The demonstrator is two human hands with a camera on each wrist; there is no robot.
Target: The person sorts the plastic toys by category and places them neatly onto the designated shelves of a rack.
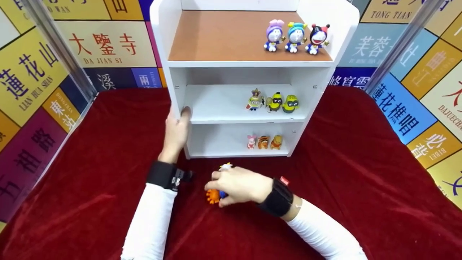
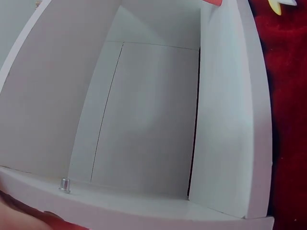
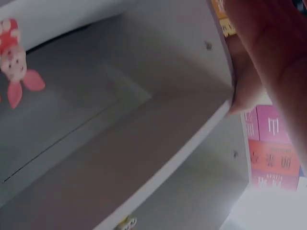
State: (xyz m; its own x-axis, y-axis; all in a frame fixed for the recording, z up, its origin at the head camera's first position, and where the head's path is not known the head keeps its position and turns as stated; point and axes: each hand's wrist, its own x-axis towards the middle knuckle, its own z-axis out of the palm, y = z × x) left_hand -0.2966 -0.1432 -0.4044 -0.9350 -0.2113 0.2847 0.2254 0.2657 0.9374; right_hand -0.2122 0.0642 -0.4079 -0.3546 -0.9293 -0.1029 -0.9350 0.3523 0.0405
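My left hand (image 1: 176, 130) grips the left side panel of a small white shelf unit (image 1: 249, 64), its thumb on the panel's front edge. In the left wrist view, part of that hand (image 2: 21, 218) shows beside the panel. In front of the unit, my right hand (image 1: 240, 185) reaches over small toys on the red cloth. An orange spiky toy (image 1: 213, 196) shows under its fingers, with a blue piece (image 1: 222, 194) beside the thumb. Beyond the knuckles a white and yellow toy (image 1: 226, 166) pokes out. The palm hides whether the fingers pinch any of them.
On the top shelf stand three hooded blue-and-white figurines (image 1: 296, 37). The middle shelf bears three yellow figurines (image 1: 275, 101), and the bottom one a pink piglet (image 1: 251, 142), a tiger (image 1: 263, 142) and a bear (image 1: 276, 142). Red cloth (image 1: 361, 173) spreads around; printed panels (image 1: 108, 43) stand behind.
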